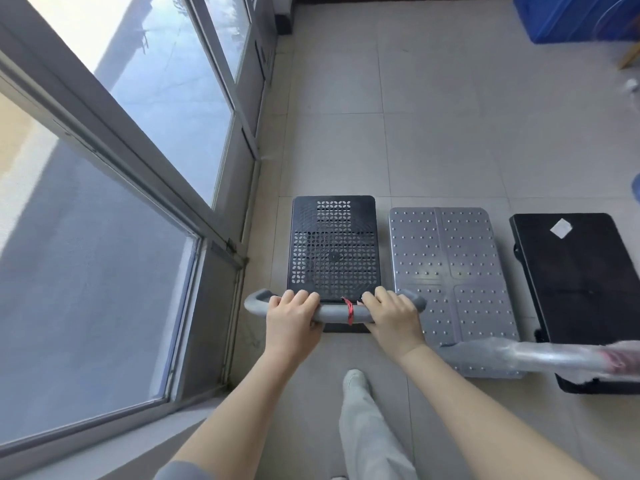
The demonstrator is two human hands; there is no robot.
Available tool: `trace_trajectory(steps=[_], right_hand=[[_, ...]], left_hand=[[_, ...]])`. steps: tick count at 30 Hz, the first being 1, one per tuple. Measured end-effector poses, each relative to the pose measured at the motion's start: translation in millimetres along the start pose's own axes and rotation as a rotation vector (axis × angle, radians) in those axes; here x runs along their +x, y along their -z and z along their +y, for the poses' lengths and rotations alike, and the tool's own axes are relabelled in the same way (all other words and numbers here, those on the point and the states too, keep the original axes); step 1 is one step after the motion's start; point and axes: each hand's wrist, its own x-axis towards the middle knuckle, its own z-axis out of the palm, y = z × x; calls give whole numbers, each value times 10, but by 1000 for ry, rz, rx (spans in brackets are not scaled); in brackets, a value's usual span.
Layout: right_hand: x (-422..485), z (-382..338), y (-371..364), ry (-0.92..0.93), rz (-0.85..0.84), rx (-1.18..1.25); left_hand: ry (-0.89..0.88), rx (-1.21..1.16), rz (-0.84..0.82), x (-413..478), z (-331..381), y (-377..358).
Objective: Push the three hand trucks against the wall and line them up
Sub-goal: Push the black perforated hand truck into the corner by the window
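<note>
Gripping the grey handle [332, 312] of the perforated black hand truck [334, 249], both hands are curled closed over the bar from above. Left hand [292, 318] sits left of the red tie [349, 310] wrapped on the bar; right hand [393, 318] sits right of it. At 9 o'clock, the glazed window wall [114, 188] runs along the floor [433, 133], with the perforated truck standing near it and roughly parallel. At 3 o'clock of that truck, just beside it, lies the studded grey hand truck [450, 278], its plastic-wrapped handle [540, 356] extending rightward. Further toward 3 o'clock, apart by a floor gap, lies the plain black hand truck [585, 282] bearing a white label [561, 227]. A blue container [571, 19] stands at 1 o'clock.
</note>
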Motion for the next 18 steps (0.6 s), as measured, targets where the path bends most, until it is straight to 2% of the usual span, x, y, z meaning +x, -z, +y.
trace_trajectory(steps=[4, 11, 18], right_hand=[[496, 223, -64, 33, -16, 32], [1434, 592, -104, -13, -111, 64], [2199, 887, -186, -48, -150, 57]], left_hand=[[23, 13, -14, 512, -54, 10], [63, 26, -66, 1483, -162, 54], [29, 42, -81, 2297, -314, 68]])
